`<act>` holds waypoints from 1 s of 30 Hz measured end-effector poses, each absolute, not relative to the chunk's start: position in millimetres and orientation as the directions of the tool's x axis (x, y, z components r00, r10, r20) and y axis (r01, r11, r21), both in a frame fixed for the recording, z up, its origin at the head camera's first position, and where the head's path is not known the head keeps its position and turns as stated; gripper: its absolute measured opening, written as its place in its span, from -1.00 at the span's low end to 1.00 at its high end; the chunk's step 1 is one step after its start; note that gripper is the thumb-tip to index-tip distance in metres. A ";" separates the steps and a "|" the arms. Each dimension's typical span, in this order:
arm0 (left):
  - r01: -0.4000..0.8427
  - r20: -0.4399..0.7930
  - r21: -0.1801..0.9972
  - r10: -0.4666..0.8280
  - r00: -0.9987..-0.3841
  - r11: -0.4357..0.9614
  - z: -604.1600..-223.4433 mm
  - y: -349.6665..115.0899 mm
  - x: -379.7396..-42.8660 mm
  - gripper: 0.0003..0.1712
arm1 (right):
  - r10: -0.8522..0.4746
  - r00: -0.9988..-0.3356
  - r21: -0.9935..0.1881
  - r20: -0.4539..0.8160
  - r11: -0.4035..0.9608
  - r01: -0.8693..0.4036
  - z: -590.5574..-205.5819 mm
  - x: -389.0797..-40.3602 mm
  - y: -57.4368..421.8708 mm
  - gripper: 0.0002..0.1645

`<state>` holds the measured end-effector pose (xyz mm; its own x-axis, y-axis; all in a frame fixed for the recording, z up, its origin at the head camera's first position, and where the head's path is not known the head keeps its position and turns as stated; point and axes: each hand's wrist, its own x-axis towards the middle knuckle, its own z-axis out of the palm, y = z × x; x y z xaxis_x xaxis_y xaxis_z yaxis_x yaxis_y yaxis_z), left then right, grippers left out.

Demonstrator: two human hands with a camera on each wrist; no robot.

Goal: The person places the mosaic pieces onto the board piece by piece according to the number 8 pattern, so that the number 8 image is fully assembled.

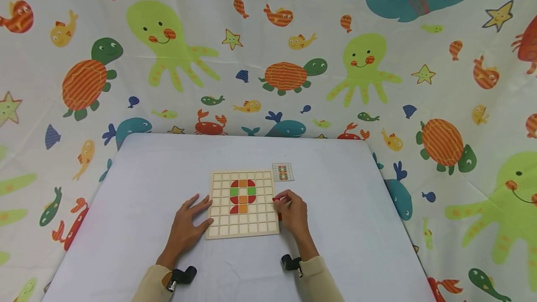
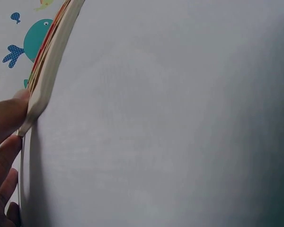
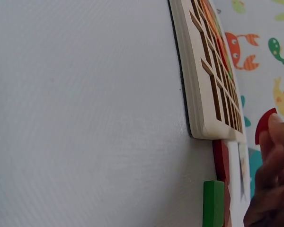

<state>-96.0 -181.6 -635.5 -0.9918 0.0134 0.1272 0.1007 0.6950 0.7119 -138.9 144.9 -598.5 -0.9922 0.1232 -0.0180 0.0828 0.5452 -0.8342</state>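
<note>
A wooden grid board point(image 1: 266, 227) lies on the white table. Set into its cells are red curved pieces, orange squares point(image 1: 243, 209) and green squares point(image 1: 233, 191). My left hand point(image 1: 186, 225) rests at the board's left edge, thumb and fingers spread and touching the rim. Over the board's right edge, my right hand point(image 1: 294, 213) pinches a small red quarter-circle piece point(image 3: 264, 126) between thumb and fingertips. In the right wrist view the piece is held up, apart from the board. Loose beside the board lie a red block point(image 3: 221, 158) and a green block point(image 3: 213, 203), mostly hidden by the hand in the head view.
A small card point(image 1: 283, 172) with a printed grid pattern lies by the board's upper right corner. The white tabletop point(image 1: 348, 190) reaches back to a hanging cloth point(image 1: 268, 41) printed with sea animals. Each wrist wears a small black camera point(image 1: 184, 275).
</note>
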 end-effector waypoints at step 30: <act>0.101 0.130 0.711 0.011 -0.991 0.696 -633.9 -181.2 -95.0 -0.31 | 0.152 -0.988 -0.885 0.018 0.462 0.055 -596.8 -131.1 136.2 -0.89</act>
<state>-95.0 -181.2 -633.9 -0.9914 0.0110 0.1304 0.1013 0.6958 0.7111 -131.1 136.2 -596.8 -0.9883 0.1515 0.0176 0.0550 0.4619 -0.8852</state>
